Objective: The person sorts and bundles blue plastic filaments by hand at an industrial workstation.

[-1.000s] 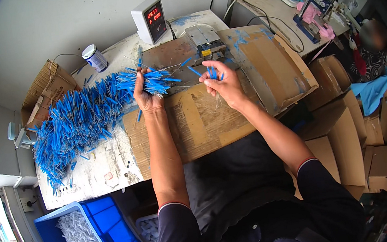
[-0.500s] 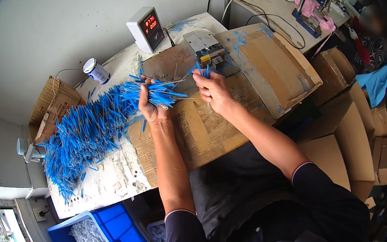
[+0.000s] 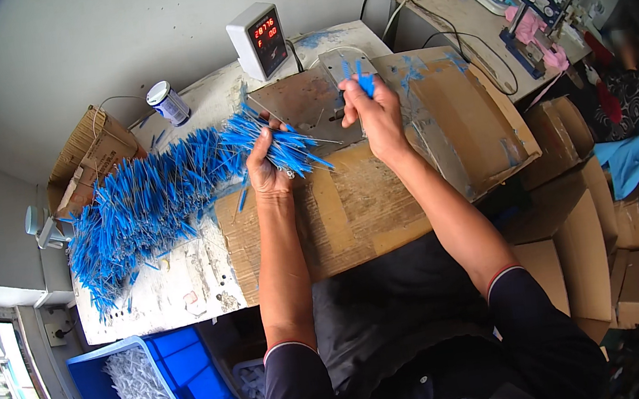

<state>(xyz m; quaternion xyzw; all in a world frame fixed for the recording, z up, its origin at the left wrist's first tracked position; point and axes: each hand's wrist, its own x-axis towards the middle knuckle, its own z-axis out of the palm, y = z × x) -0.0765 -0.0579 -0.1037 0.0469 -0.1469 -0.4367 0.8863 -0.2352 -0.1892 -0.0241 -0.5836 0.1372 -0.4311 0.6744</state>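
My left hand (image 3: 269,175) is closed around a loose bundle of thin wire-like sticks with blue sleeves (image 3: 293,148), which fan out on both sides of the fingers. Over the metal fixture (image 3: 335,57) at the back of the bench, my right hand (image 3: 379,116) pinches a few of the same blue-sleeved sticks (image 3: 363,82), their blue ends pointing up. That hand covers much of the fixture, so contact between them cannot be made out. Left of my left hand lies a long heap of blue-sleeved sticks (image 3: 151,190).
A box with a red digit display (image 3: 256,44) stands behind the fixture. Cardboard (image 3: 336,205) covers the bench front; a flattened carton (image 3: 468,109) lies at right. A can (image 3: 168,104) stands behind the heap. Below left, a blue bin (image 3: 197,374) holds whitish pieces.
My right hand has moved away from the left hand, up and to the right, over the fixture with its sticks. My left hand keeps its bundle; the whole view has shifted slightly.
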